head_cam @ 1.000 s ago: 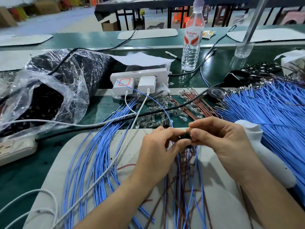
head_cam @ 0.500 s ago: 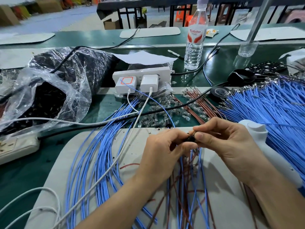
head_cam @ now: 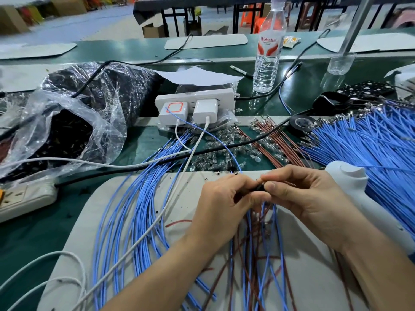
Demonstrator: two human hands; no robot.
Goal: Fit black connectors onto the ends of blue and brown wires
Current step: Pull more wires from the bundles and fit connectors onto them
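Observation:
My left hand and my right hand meet over the grey mat. Between their fingertips sits a small black connector, mostly hidden by the fingers. Both hands pinch it, and a loose blue wire arcs up from it toward the power strip. Blue and brown wires hang down from the hands across the mat. A fan of blue wires lies left of my left hand. A large bundle of blue wires spreads at the right, brown wires beside it.
A clear plastic bag of black connectors lies at the left. A white power strip with chargers stands behind the mat, a water bottle beyond it. A white tool rests right of my right hand. Small clear bulbs litter the green table.
Both hands stay pinched together on the connector over the mat, with only small finger shifts. The view has tilted slightly.

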